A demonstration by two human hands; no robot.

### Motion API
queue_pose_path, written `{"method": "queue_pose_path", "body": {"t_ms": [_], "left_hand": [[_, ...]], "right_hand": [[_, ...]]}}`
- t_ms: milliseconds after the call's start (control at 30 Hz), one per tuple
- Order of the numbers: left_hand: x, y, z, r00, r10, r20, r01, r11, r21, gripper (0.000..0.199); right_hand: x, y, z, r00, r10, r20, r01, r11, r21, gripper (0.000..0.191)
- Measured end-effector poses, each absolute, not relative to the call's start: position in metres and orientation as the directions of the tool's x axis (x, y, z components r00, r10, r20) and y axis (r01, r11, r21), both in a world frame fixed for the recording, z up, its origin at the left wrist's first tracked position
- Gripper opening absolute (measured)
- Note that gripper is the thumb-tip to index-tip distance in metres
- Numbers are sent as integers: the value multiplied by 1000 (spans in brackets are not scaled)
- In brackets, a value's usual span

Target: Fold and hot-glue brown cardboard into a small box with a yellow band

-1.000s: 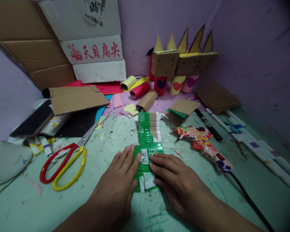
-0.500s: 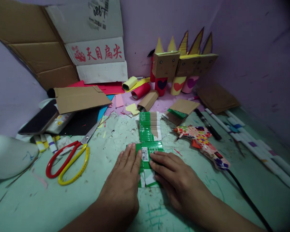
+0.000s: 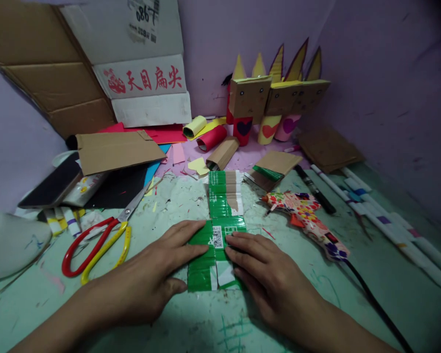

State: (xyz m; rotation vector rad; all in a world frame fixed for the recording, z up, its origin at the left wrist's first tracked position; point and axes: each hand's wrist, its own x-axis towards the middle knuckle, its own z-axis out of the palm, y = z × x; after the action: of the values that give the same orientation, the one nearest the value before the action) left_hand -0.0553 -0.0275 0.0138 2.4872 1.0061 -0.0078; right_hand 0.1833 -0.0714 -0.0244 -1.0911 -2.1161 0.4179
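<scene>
While my spread left hand (image 3: 160, 262) and flat right hand (image 3: 271, 270) are steadying green cardboard (image 3: 221, 252), uneven pressure is risking slippage.

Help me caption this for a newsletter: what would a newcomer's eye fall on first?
Probably the spiky-topped cardboard figures, standing in a row at the back right near the purple wall. Nearer, the flower-patterned glue gun lies on the right, with the red-and-yellow-handled scissors across on the left. Between them, the left hand and right hand touch flat green printed cardboard.
</scene>
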Motion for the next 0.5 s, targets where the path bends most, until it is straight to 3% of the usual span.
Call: {"method": "queue_pose_path", "body": {"t_ms": [100, 367, 500], "left_hand": [[-58, -17, 13, 796, 589, -139, 592, -710, 380, 59], [-59, -4, 7, 892, 449, -43, 422, -797, 433, 33], [-58, -4, 8, 883, 459, -97, 451, -774, 443, 33]], "right_hand": [[183, -71, -24, -396, 805, 442, 588, 592, -551, 31], [185, -69, -24, -427, 804, 414, 629, 593, -503, 32], [188, -70, -26, -452, 802, 392, 652, 596, -468, 32]]}}
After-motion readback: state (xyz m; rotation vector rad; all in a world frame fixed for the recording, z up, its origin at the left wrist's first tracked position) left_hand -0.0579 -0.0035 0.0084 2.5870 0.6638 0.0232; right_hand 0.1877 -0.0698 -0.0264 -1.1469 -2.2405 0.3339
